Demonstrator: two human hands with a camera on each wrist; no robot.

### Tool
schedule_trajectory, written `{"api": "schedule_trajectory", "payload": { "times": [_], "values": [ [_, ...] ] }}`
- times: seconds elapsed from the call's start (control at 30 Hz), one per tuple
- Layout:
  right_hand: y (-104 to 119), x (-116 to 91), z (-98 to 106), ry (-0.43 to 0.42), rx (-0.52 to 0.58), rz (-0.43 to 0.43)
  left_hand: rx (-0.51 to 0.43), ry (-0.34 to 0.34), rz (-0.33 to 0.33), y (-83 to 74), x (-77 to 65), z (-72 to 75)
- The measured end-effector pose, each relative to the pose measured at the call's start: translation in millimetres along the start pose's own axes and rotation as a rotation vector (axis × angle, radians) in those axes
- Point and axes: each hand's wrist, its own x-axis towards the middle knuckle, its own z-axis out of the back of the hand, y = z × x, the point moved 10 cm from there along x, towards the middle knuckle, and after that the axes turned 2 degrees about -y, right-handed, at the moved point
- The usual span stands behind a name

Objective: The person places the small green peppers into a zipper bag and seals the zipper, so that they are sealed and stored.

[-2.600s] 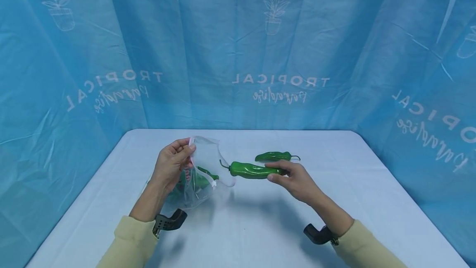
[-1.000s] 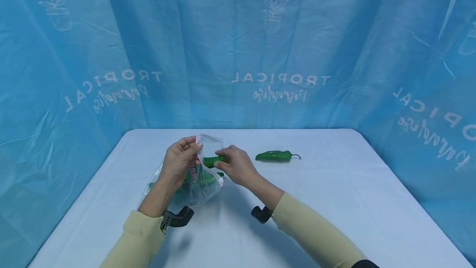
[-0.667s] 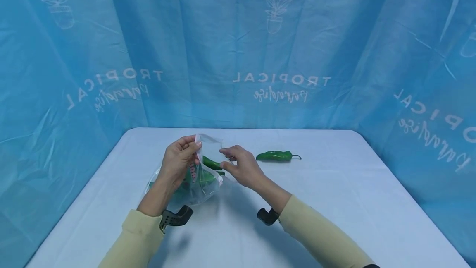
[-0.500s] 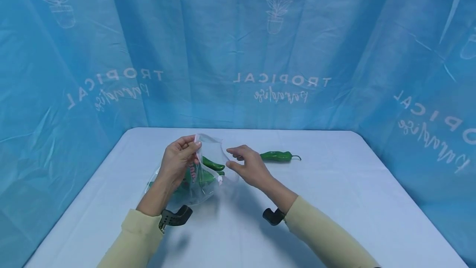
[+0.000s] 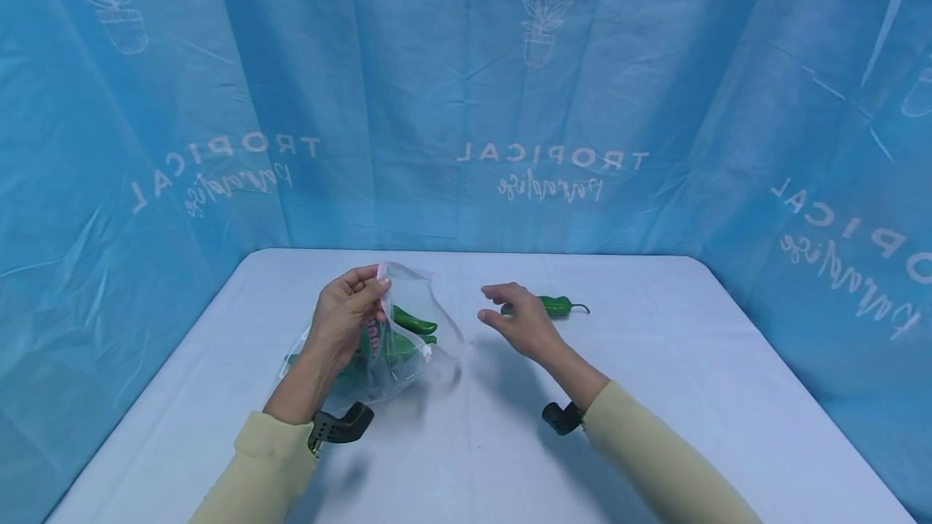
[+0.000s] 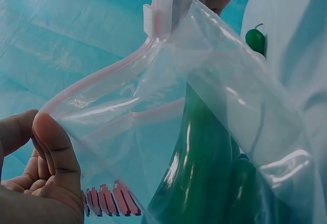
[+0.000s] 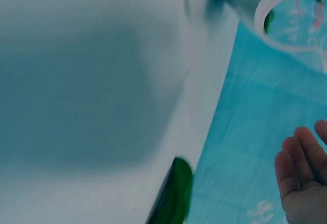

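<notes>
My left hand pinches the rim of a clear zip bag between thumb and fingers. The bag's mouth gapes toward the right, and a white slider sits on its pinkish zip. Inside lie several green peppers; the stem-side tips of some show at the mouth in the head view. Holding nothing, my right hand hovers to the right of the bag with fingers apart from thumb. Behind it, one loose green pepper lies on the table, partly hidden by the hand, its curved stem pointing right.
A white-covered table carries the bag and the loose pepper. Blue printed curtains enclose the table at the back and both sides. Each wrist wears a dark camera mount.
The right hand brought a green pepper from the right into the bag, let go of it, and has drawn back rightward toward the loose pepper. The left hand keeps holding the bag's rim.
</notes>
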Motion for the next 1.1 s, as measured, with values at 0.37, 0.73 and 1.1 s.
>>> {"api": "schedule_trajectory", "payload": {
  "times": [0.37,0.73,1.1],
  "values": [
    [-49.1,8.0,19.8,-0.027,-0.012,-0.07,-0.006,-0.007,0.004,1.3,-0.3,2.1],
    [-97.6,14.5,44.6,-0.066,-0.142,-0.154,-0.011,0.001,-0.004,4.3,0.2,3.6],
    [-134.1,16.7,51.9,-0.041,-0.166,-0.278,-0.007,0.011,-0.006,7.1,0.9,3.2]
  ]
}}
